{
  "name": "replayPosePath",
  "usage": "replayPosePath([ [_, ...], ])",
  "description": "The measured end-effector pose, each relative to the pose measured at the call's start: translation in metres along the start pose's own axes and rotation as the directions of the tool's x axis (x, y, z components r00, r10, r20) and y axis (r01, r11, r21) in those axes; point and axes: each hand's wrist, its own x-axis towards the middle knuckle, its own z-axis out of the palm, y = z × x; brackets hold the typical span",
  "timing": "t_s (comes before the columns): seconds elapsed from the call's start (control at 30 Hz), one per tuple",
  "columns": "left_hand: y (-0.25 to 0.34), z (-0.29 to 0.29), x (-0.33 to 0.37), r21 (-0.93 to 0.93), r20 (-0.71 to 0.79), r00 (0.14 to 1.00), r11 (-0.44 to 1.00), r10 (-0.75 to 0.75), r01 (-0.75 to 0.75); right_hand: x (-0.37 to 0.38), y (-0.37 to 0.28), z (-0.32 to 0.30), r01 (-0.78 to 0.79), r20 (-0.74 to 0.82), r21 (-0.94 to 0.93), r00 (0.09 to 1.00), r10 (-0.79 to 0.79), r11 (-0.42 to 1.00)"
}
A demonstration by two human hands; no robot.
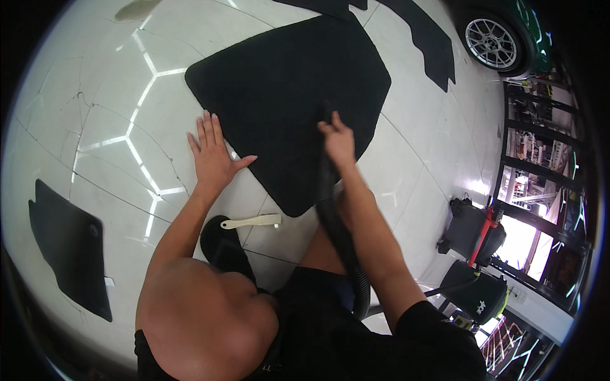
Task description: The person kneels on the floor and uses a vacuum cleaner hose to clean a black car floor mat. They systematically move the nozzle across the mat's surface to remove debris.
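Observation:
A large black car mat (273, 82) lies flat on the pale tiled floor in front of me. My left hand (213, 151) is open, its fingers spread across the mat's left edge and the floor beside it. Over the right part of the mat, my right hand (338, 141) is closed round the front end of a black vacuum hose (340, 238). The hose runs back past my right forearm. Its tip is hard to make out, dark against the mat. A cream-handled brush (251, 221) rests on the floor by my shoe (220, 240).
Another black mat (73, 247) lies at the left, and a long curved mat piece (427, 41) at the far right. A car wheel (490, 43) stands at the top right. Two dark wheeled machines, one with a red handle (484, 233), stand at the right near shelving.

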Motion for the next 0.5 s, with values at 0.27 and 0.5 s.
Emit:
replayPosePath([
  [0.27, -0.022, -0.003, -0.008, -0.059, -0.018, 1.0, 0.998, 0.011, -0.012, -0.032, -0.034, 0.042, -0.052, 0.433, 0.038, 0.901, 0.03, 0.998],
  [0.5, -0.005, -0.004, -0.003, -0.006, 0.011, 1.0, 1.0, -0.018, 0.018, -0.039, -0.047, 0.085, 0.03, 0.274, 0.181, 0.958, -0.08, 0.983],
])
